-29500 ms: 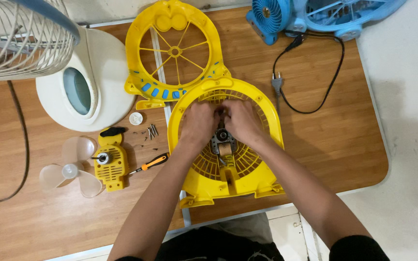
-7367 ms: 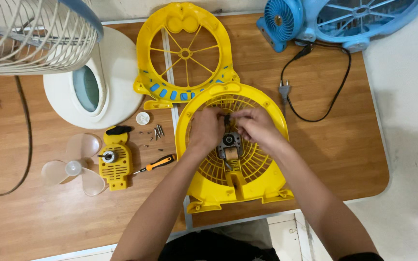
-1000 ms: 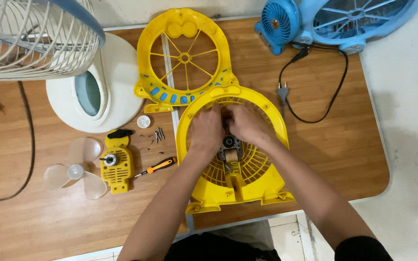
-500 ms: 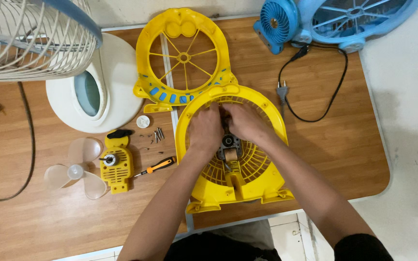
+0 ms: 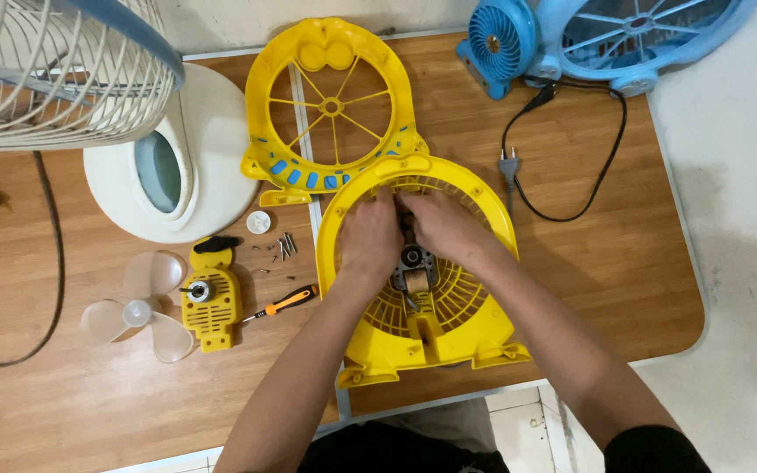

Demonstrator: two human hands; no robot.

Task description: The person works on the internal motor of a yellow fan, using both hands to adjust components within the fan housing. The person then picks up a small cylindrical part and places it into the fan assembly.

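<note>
While over yellow fan housing (image 5: 422, 337) | left hand (image 5: 371, 235), right hand (image 5: 438, 226) | grip state unclear

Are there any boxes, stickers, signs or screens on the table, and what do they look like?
No boxes, signs or screens show here.
Blue marks: a curved row of small blue patches along the lower rim of the yellow fan cover at the table's far side; whether they are stickers cannot be told.

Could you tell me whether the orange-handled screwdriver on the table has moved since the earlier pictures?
No. The orange-handled screwdriver lies as before, between the small yellow motor cover and the yellow fan housing, its tip toward the cover.
</note>
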